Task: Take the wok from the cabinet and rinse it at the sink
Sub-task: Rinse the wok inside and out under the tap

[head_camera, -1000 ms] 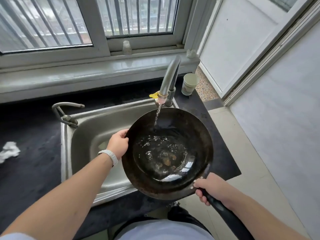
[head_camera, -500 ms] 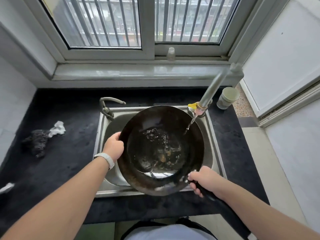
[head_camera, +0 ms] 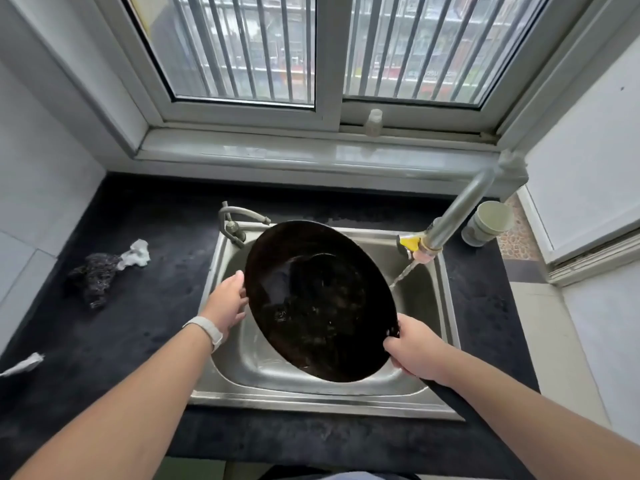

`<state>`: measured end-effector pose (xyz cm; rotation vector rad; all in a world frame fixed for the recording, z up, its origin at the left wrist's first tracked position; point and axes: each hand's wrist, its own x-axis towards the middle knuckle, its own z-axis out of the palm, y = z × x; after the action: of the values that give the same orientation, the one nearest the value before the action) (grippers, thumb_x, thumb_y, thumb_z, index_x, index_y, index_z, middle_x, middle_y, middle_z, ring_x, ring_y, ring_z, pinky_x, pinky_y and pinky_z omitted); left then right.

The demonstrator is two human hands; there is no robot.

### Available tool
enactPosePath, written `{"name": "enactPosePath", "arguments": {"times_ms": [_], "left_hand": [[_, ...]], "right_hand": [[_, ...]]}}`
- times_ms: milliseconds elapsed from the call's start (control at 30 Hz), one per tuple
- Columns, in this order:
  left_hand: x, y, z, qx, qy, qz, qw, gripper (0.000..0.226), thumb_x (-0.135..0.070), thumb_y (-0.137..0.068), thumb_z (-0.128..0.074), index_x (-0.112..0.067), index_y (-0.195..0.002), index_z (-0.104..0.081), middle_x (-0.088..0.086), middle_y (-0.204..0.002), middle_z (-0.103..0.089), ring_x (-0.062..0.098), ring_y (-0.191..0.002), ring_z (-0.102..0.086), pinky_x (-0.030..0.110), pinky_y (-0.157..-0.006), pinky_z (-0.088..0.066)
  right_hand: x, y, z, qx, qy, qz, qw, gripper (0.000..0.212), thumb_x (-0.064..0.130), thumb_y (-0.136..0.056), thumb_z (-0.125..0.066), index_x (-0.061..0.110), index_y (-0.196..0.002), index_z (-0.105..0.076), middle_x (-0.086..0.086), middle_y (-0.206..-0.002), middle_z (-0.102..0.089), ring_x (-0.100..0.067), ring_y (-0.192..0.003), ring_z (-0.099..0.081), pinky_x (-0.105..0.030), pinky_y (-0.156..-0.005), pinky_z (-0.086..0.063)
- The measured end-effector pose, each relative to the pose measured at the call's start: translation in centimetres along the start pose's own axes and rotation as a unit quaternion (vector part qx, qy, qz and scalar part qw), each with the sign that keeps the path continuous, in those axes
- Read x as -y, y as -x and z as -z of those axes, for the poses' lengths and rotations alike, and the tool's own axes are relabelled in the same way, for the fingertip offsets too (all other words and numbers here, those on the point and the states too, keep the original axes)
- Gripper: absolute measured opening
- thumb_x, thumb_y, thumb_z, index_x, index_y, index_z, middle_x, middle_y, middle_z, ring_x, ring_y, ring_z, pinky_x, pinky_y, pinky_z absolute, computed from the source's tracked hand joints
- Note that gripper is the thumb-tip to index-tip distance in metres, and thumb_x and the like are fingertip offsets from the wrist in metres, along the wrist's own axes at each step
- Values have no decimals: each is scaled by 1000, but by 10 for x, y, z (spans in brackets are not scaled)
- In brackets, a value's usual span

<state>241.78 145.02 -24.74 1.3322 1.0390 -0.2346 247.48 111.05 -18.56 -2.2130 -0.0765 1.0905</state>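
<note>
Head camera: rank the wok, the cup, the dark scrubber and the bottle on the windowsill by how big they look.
1. wok, by far.
2. scrubber and cup: too alike to rank.
3. bottle, smallest, though farthest from the camera.

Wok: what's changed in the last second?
The wok tipped from level to steeply tilted over the sink and shifted left, out of the stream, which now falls past its right rim. The pooled water no longer shows. The left hand still holds the rim, right hand the handle; tap still runs.
</note>
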Motion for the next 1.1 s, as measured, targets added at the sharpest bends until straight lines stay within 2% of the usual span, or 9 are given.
{"name": "enactPosePath", "arguments": {"times_ms": [133,233,333,433,667,800,867,967,1100], "left_hand": [[0,-3,-7,-5,75,36,997,62,-76,-96,-30,-29,-126,-57,5,-121,-66,23,-113,-64,52,-101,-45],[-3,-1,-18,14,74,52,996,60,-83,-90,-30,-35,-101,-66,1,-107,-70,22,-103,-65,50,-89,-50],[-7,0,-28,41,69,56,995,58,-79,-93,-31,-36,-117,-62,3,-121,-62,25,-113,-59,50,-91,-47],[-13,0,-35,51,96,53,993,59,-64,-100,-37,-22,-137,-58,12,-130,-60,30,-123,-56,49,-90,-46],[-19,4,-47,81,103,89,987,47,-55,-98,-53,-11,-103,-70,10,-90,-76,27,-82,-75,40,-74,-60],[-12,7,-57,84,80,139,983,60,-60,-97,-55,-9,-124,-70,20,-115,-75,35,-108,-71,49,-99,-55],[-6,11,-64,68,63,124,988,58,-59,-93,-63,-8,-117,-74,17,-107,-78,33,-97,-75,45,-87,-60],[-2,16,-69,54,84,109,989,50,-52,-86,-75,-6,-105,-78,15,-98,-80,30,-76,-78,37,-57,-63],[9,16,-67,52,100,92,989,55,-52,-78,-81,-4,-105,-79,18,-103,-79,36,-91,-77,48,-83,-63]], "right_hand": [[-2,-4,13,-19,119,54,991,12,22,-88,-51,26,-99,-57,7,-81,-69,-15,-73,-66,-35,-67,-54],[-5,-7,24,-42,195,62,978,9,24,-88,-49,26,-96,-48,5,-81,-65,-22,-73,-62,-37,-60,-46],[-11,-9,31,-62,245,65,965,21,24,-88,-48,24,-108,-43,2,-80,-63,-28,-73,-60,-36,-59,-42],[-21,-10,40,-91,286,72,951,51,26,-93,-49,24,-142,-33,-6,-93,-69,-30,-77,-60,-36,-64,-45],[-44,-6,51,-130,385,106,908,72,31,-98,-46,25,-160,-10,1,-83,-68,-23,-71,-62,-36,-62,-46],[-55,-7,54,-141,419,130,888,73,28,-97,-49,26,-161,-13,4,-71,-51,-21,-62,-47,-36,-55,-33],[-57,-8,54,-151,429,137,880,72,28,-96,-50,27,-160,-17,5,-71,-50,-21,-62,-46,-35,-55,-32],[-57,-7,56,-139,397,121,899,76,30,-92,-54,36,-158,-17,7,-70,-52,-19,-63,-54,-31,-53,-36],[-53,-3,62,-58,230,74,969,91,19,-74,-64,46,-151,-22,12,-70,-61,-9,-59,-59,-15,-43,-37]]}}
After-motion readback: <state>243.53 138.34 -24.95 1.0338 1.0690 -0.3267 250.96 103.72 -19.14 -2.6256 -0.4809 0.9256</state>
